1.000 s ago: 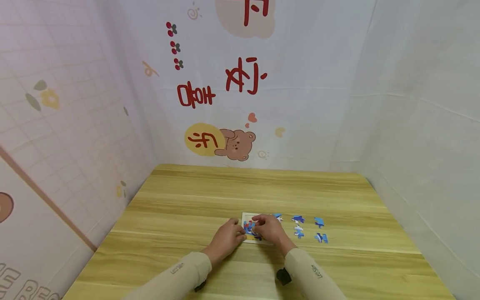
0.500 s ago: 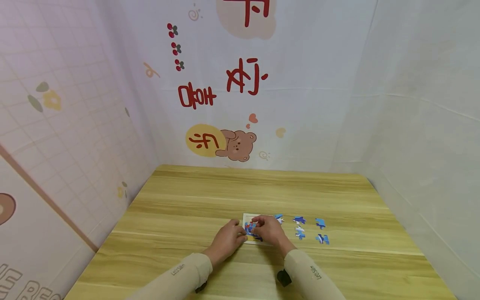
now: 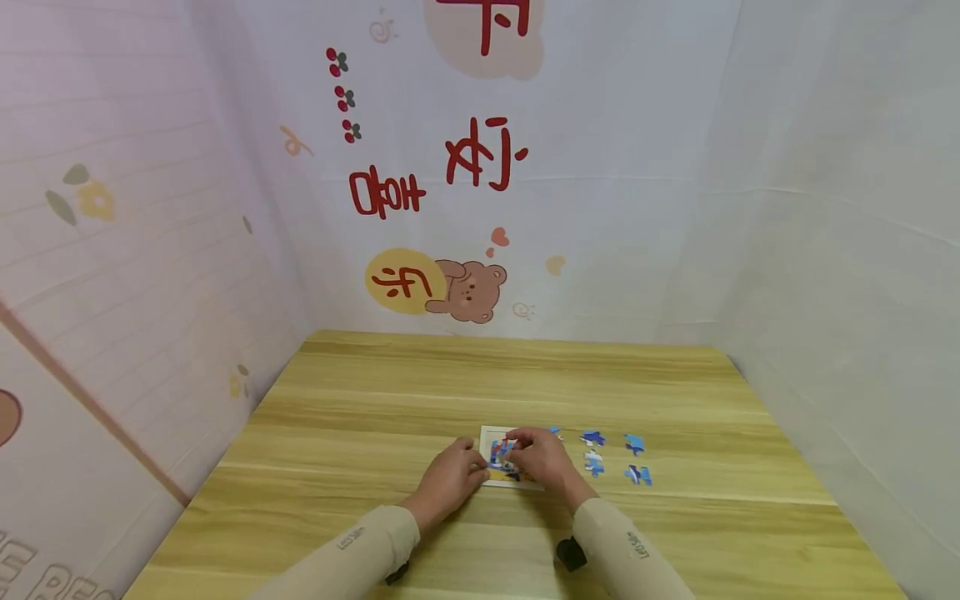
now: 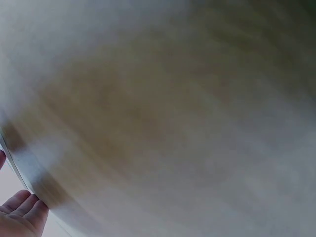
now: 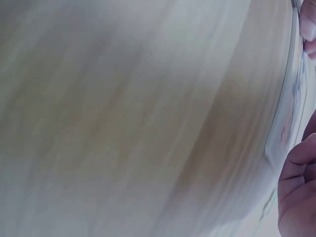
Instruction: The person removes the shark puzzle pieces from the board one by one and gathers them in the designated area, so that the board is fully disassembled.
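Observation:
A small jigsaw tray with a pale border lies on the wooden table, its picture of blue, red and yellow pieces partly assembled. At its left edge rests my left hand, thumb and fingertips touching the border; in the left wrist view a few fingers show at the lower left. Over the tray, my right hand pinches a jigsaw piece, mostly hidden by thumb and forefinger. The hand covers the tray's right side. Curled right-hand fingers appear at the edge of the right wrist view.
Several loose blue and white jigsaw pieces lie right of the tray, among them a dark blue piece, a white-and-blue piece and a far-right piece. The wooden table meets a printed cloth wall at the back.
My right fingers have shifted slightly over the tray, and more of the yellow lower strip of the picture shows. The left hand stays at the tray's edge. The head view has swayed a little.

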Available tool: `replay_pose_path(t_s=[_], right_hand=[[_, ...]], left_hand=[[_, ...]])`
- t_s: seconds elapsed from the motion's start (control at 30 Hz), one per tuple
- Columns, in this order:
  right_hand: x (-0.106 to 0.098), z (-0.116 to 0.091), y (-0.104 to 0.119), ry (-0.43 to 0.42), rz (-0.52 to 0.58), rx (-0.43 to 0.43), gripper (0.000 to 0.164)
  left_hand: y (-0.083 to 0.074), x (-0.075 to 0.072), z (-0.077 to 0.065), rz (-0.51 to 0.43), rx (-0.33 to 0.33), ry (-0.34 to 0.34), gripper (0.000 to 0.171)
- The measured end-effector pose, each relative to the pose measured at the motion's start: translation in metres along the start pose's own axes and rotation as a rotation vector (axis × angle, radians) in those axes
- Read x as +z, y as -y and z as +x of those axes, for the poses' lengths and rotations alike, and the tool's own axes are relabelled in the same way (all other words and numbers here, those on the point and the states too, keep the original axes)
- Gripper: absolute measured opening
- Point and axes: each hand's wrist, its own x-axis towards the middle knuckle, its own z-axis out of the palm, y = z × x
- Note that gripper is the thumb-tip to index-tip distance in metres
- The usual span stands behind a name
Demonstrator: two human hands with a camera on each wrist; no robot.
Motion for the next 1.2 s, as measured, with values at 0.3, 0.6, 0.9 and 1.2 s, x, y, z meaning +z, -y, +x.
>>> replay_pose_path(t_s=[0.3, 0.6, 0.9, 1.2], right_hand=[[-0.021, -0.008, -0.011, -0.063, 0.02, 0.037, 0.028], [-0.044, -0.017, -0.025, -0.093, 0.027, 0.061, 0.029], [-0.057, -0.025, -0.039, -0.126, -0.008, 0.087, 0.027], [-0.06, -0.03, -0.041, -0.119, -0.003, 0.104, 0.025]], left_hand=[[0.001, -0.002, -0.001, 0.011, 0.004, -0.009, 0.014], [0.0, -0.005, -0.003, -0.003, 0.022, -0.021, 0.013], [-0.001, -0.003, -0.002, -0.006, 0.028, -0.018, 0.012], [-0.002, -0.002, -0.002, -0.01, 0.033, -0.018, 0.011]])
